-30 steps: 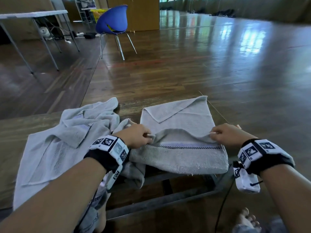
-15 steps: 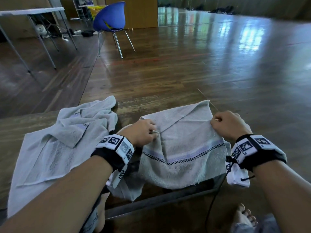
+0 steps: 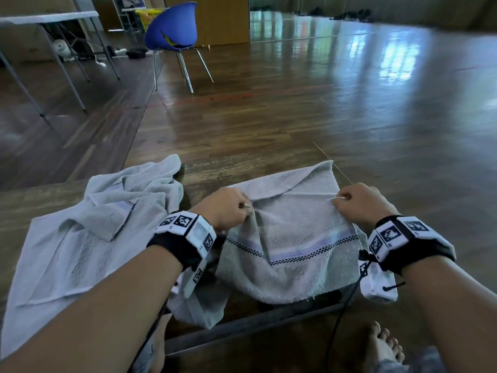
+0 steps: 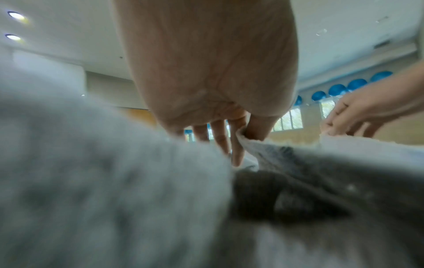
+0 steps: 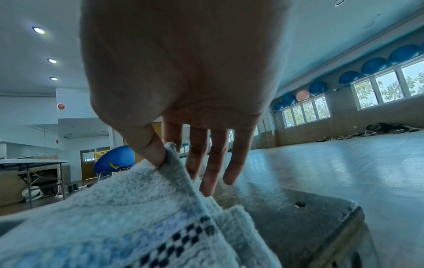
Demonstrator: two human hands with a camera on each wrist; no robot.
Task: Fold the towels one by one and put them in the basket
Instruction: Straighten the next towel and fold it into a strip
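A grey towel [image 3: 290, 238] with a checked blue stripe lies half folded on the wooden table [image 3: 242, 168], its near part hanging over the front edge. My left hand [image 3: 228, 208] pinches its left edge and my right hand [image 3: 357, 203] pinches its right edge, both lifting the fold. The left wrist view shows thumb and fingers [image 4: 236, 145] nipping the towel [image 4: 275, 154]. In the right wrist view the thumb and forefinger [image 5: 153, 152] pinch the towel's corner [image 5: 146, 208]. A second crumpled grey towel [image 3: 88, 232] lies spread at the left. No basket is in view.
A blue chair [image 3: 172, 30] stands on the wooden floor beyond the table. A folding table [image 3: 48, 17] stands far left. A metal frame [image 3: 255, 324] runs under the table's near edge. My bare foot [image 3: 384, 343] shows at the bottom right.
Both hands have moved away from me across the table, carrying the towel's pinched edge toward its far edge; the striped part now faces up and hangs lower over the front.
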